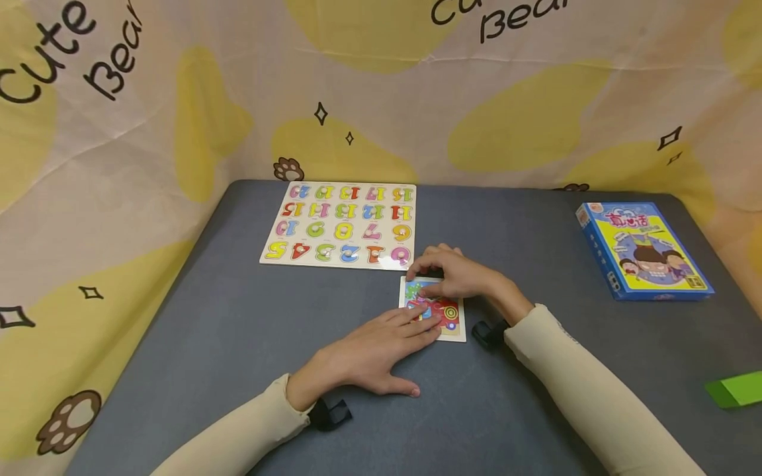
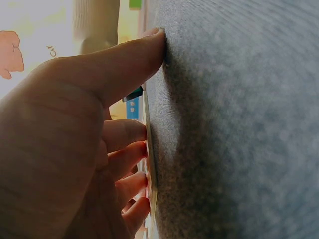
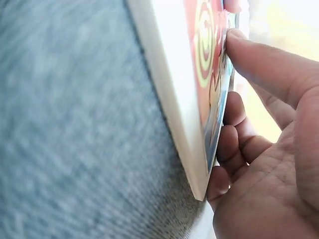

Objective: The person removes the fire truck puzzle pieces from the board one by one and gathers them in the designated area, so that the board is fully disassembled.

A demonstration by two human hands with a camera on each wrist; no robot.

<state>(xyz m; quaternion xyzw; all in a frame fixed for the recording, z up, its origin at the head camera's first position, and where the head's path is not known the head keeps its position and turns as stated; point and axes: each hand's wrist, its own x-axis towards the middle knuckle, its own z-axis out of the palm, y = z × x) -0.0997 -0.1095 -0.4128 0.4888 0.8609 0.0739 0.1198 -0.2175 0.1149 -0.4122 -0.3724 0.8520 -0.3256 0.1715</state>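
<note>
Left hand rests straight fingers on a rectangular, white-edged picture board on the grey table; right hand bends at its far edge, if pinching I cannot tell; fingers partly hide the picture

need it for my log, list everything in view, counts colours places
Table: one, grey, beneath the objects
Number board: one, white and multicoloured, far on table
Picture board: one, multicoloured, white-bordered, nearer than number board
Box: one, blue and yellow, table's right
Block: one, green, right edge of head view
Cloth backdrop: one, cream and yellow, behind table
Wrist devices: two, black, one per wrist
Sleeves: two, cream, lower edge of head view
Left hand: one, bare, fingers on picture board
Right hand: one, bare, curled at picture board's far end
</note>
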